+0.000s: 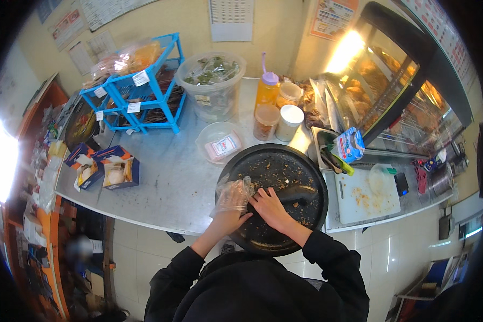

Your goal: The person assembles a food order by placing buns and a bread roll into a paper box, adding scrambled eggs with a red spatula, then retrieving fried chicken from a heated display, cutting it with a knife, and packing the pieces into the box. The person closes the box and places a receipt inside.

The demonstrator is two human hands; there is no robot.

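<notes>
A: Any room left of the tray [263, 231]?
B: Yep, could slide over the bare counter [169, 185] as far as the boxes [124, 184].
A: Straight ahead?
B: Nah, would hit the bowl [220, 127] or jars [265, 126].
A: Right?
B: Tight tbh, with the board [354, 212] just beside and the bin [318, 144] farther up.

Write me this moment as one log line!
left hand: in clear plastic glove | right hand: bare, beside glove | beneath: round black tray with crumbs
</notes>
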